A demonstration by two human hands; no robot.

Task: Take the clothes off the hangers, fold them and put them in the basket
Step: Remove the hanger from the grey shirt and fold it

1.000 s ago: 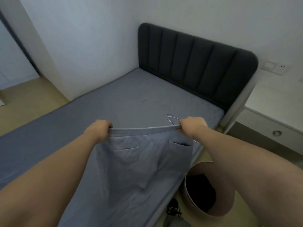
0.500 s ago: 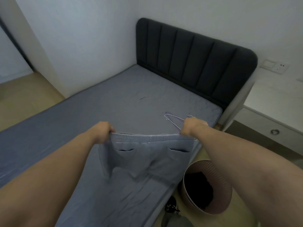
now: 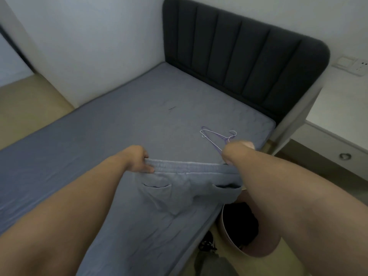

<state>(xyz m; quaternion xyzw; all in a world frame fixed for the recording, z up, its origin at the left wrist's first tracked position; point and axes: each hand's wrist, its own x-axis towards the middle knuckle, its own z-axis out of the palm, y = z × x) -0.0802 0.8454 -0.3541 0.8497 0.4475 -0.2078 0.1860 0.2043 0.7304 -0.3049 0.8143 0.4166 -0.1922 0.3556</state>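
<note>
Grey-blue trousers [image 3: 185,188] with two back pockets lie across the near side of the bed, waistband stretched between my hands. My left hand [image 3: 139,159] grips the waistband's left end. My right hand [image 3: 236,152] grips its right end at the bed's edge. A thin purple wire hanger [image 3: 216,136] lies bare on the bed just beyond my right hand. The round pink basket [image 3: 260,250] stands on the floor beside the bed, under my right forearm, with dark clothing inside.
The bed [image 3: 139,120] has a grey-blue sheet and a dark padded headboard [image 3: 239,50]. A white wall runs along its far side. A white bedside table [image 3: 338,124] stands at the right. A black item [image 3: 207,242] and grey fabric [image 3: 211,263] lie on the floor by the basket.
Both hands have lowered the trousers from hanging upright down onto the bed. The waistband is now near the sheet and the legs lie flatter.
</note>
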